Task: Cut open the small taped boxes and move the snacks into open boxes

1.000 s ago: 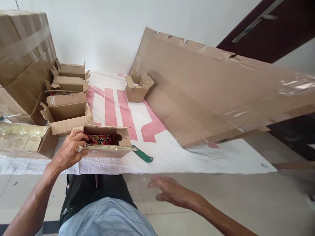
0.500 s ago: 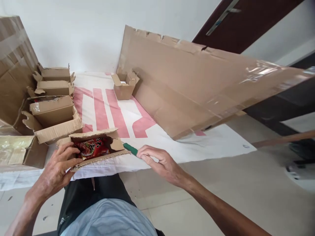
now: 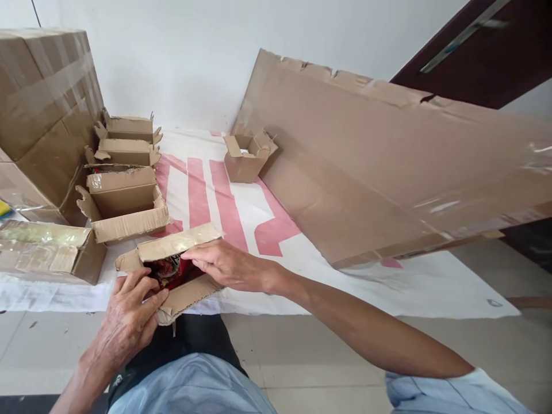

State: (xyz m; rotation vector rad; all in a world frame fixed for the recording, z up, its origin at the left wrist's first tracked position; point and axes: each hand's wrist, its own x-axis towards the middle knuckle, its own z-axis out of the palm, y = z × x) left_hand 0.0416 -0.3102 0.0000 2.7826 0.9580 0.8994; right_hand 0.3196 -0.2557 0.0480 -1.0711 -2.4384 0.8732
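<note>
A small open cardboard box [image 3: 181,240] sits tilted at the table's front edge, flaps up. Inside lies a red, shiny printed food packet [image 3: 170,271], partly covered by the flaps and my hands. My left hand [image 3: 131,305] is closed on the near left side of the box, fingers over its rim. From the right, my right hand [image 3: 224,265] reaches into the box. Its fingers are pressed together beside the packet, and the fingertips are partly hidden, so what they hold is unclear.
Several open small boxes [image 3: 129,201] stand in a row at left, beside a taped box [image 3: 43,247] and a large carton [image 3: 47,115]. Another small box [image 3: 244,167] stands farther back, against a large leaning cardboard sheet [image 3: 366,172]. A white cloth with red markings [image 3: 198,190] covers the table.
My right hand has moved left from beside the box into it. The green strip-like thing at its fingers is out of sight. The view has shifted left, and the box has turned slightly.
</note>
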